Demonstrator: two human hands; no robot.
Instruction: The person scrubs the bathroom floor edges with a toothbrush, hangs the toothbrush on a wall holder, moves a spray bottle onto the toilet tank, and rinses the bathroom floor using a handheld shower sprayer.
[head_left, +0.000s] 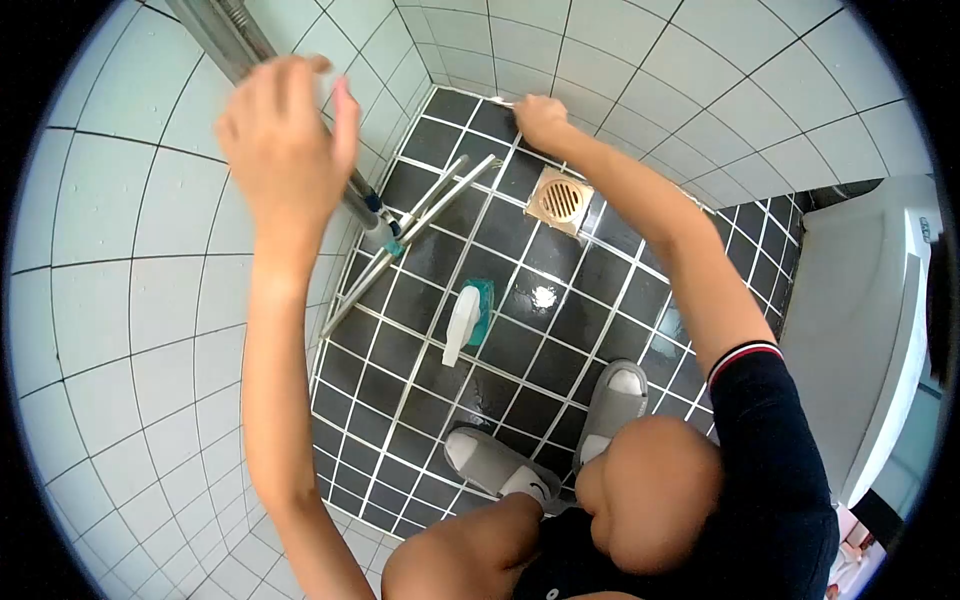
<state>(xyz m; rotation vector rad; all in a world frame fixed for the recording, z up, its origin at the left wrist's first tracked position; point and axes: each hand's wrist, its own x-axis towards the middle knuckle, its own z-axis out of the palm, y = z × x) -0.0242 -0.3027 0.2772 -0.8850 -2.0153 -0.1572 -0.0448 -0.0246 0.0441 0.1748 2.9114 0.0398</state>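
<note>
Has right hand (541, 120) low at the foot of the far wall (640, 75), with fingers curled in. Shows a small white bit (503, 102) right by those fingers, on the corner side, pointing along the wall. Has left hand (285, 130) up by the pole (213, 35), well apart from the white bit, so is much nearer with the right. Can't tell if gripping the white bit: too small to make out, and maybe partly under the fingers. Can't tell either if holding the pole with the left; looks blurry there.
</note>
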